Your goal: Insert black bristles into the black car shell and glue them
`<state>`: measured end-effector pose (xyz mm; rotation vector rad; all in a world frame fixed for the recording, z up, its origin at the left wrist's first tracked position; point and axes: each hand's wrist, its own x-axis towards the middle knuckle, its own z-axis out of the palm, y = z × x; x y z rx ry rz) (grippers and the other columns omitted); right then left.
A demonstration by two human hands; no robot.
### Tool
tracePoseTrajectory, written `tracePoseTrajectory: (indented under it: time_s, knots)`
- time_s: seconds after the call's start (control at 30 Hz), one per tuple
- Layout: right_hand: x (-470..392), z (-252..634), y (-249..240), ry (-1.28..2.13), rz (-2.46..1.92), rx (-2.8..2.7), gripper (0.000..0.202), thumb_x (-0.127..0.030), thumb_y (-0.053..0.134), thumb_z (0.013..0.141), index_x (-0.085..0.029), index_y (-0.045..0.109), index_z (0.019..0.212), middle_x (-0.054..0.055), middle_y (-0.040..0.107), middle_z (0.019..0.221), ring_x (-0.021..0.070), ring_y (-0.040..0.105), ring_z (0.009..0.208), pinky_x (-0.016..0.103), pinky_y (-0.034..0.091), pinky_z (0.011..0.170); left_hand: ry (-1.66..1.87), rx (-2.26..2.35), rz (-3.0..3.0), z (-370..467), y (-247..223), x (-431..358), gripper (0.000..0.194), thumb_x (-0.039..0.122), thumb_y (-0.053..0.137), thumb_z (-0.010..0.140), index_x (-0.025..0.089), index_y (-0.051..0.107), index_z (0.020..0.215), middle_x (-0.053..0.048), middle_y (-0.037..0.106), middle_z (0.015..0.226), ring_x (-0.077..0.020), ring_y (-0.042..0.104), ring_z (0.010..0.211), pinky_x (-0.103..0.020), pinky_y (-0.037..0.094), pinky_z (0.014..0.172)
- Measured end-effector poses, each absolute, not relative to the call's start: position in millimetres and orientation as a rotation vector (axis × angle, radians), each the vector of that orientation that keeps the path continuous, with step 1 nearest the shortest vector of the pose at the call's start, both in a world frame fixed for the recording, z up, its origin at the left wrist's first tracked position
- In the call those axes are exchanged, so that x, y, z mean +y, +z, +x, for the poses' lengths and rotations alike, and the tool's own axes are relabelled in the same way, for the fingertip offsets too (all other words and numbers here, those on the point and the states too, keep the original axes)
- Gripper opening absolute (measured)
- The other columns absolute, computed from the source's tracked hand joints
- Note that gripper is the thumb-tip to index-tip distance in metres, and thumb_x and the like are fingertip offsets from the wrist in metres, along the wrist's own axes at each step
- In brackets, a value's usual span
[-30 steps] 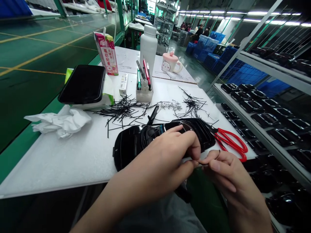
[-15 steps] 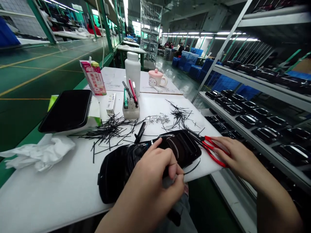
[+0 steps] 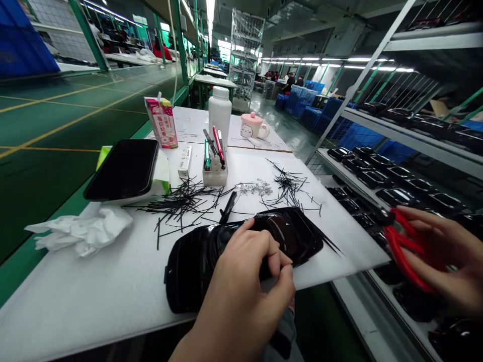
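A glossy black moulded shell, shaped like a toy car body (image 3: pixel 190 269), lies along the front edge of the white table. Over its middle is my left hand (image 3: pixel 251 274), its index finger touching the shell and its thumb and other fingertips pinched together. What is in the pinch, if anything, is too small to tell. My right hand (image 3: pixel 449 251) grips red-handled pliers (image 3: pixel 400 246) off the table's right edge, jaws pointing up and left. Thin black strips (image 3: pixel 184 201) lie in a pile behind the shell, and more strips (image 3: pixel 289 183) to the right.
Small clear bits (image 3: pixel 256 187) lie between the piles. Behind stand a pen holder (image 3: pixel 215 177), a white bottle (image 3: pixel 220 113), a lidded mug (image 3: pixel 252 128) and a drink carton (image 3: pixel 163 123). At left are a phone (image 3: pixel 123 168) and crumpled tissue (image 3: pixel 85 231). A rack (image 3: pixel 415 133) holds black shells.
My right hand has lifted the pliers off the table and away to the right. My left hand stays pinched over the shell; the thin strip seen by its fingertips no longer shows. The view has shifted slightly.
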<state>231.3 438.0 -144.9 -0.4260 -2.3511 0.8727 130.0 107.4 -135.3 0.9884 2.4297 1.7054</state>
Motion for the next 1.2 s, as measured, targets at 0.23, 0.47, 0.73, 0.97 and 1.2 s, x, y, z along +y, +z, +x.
tracePoseTrajectory:
  time_s: [0.23, 0.47, 0.73, 0.97, 1.2]
  knots:
    - [391, 274, -197, 1.003, -0.133, -2.476, 0.042, -0.038, 0.082, 0.083, -0.030, 0.075, 0.123, 0.005, 0.075, 0.120, 0.0206, 0.075, 0.101, 0.018, 0.063, 0.086, 1.752, 2.386, 0.936, 131, -135, 105, 0.027, 0.013, 0.051, 0.088, 0.023, 0.032, 0.071, 0.005, 0.064, 0.075, -0.0148, 0.065, 0.076, -0.064, 0.033, 0.122]
    - [388, 275, -213, 0.842, 0.000, -2.576, 0.038, -0.035, 0.073, 0.091, -0.028, 0.073, 0.128, 0.004, 0.075, 0.124, 0.0198, 0.074, 0.110, 0.016, 0.054, 0.102, 1.771, 2.382, 0.894, 131, -137, 108, 0.029, 0.011, 0.053, 0.086, 0.023, 0.032, 0.070, 0.008, 0.063, 0.074, -0.0123, 0.063, 0.073, -0.053, 0.035, 0.122]
    - [395, 258, -202, 0.726, 0.396, -2.696, 0.053, -0.021, 0.069, 0.093, -0.031, 0.059, 0.143, 0.004, 0.076, 0.122, 0.0210, 0.078, 0.099, 0.013, 0.062, 0.079, 1.787, 2.354, 0.918, 131, -138, 107, 0.029, 0.009, 0.054, 0.084, 0.022, 0.032, 0.071, 0.009, 0.064, 0.077, -0.0113, 0.063, 0.074, -0.048, 0.033, 0.122]
    - [391, 273, -211, 0.871, 0.084, -2.609, 0.038, -0.034, 0.072, 0.092, -0.029, 0.070, 0.130, 0.003, 0.076, 0.124, 0.0214, 0.077, 0.102, 0.018, 0.060, 0.093, 1.777, 2.351, 0.926, 131, -139, 106, 0.029, 0.008, 0.054, 0.084, 0.022, 0.032, 0.071, 0.009, 0.063, 0.077, -0.0110, 0.063, 0.076, -0.048, 0.032, 0.123]
    - [445, 233, -182, 0.710, -0.351, -2.678, 0.051, -0.056, 0.069, 0.088, -0.027, 0.071, 0.130, 0.010, 0.078, 0.113, 0.0287, 0.077, 0.093, 0.036, 0.066, 0.078, 1.749, 2.391, 1.005, 129, -140, 104, 0.027, 0.010, 0.052, 0.088, 0.022, 0.034, 0.072, 0.009, 0.064, 0.077, -0.0108, 0.064, 0.077, -0.052, 0.033, 0.124]
